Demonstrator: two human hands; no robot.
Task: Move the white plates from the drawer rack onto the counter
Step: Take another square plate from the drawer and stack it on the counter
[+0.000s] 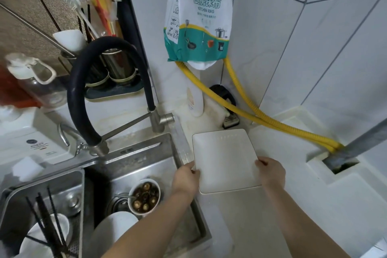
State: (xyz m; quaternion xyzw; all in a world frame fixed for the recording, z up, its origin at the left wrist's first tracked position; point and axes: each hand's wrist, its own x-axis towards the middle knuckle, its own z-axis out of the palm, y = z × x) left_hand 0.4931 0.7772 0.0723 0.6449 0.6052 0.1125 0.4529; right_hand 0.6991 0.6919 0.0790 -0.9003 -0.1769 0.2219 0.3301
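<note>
A square white plate (224,159) lies flat over the white counter (293,205), just right of the sink. My left hand (185,178) grips its left edge near the front corner. Its right edge is pinched by my right hand (272,172). Whether the plate rests on the counter or hovers just above it cannot be told. The drawer rack is out of view.
The steel sink (134,165) on the left holds a bowl of dark food (144,196), white dishes and black chopsticks (48,222). A black hose faucet (104,81) arches over it. Yellow hoses (261,115) cross the counter's back; a white bottle (195,100) stands in the corner.
</note>
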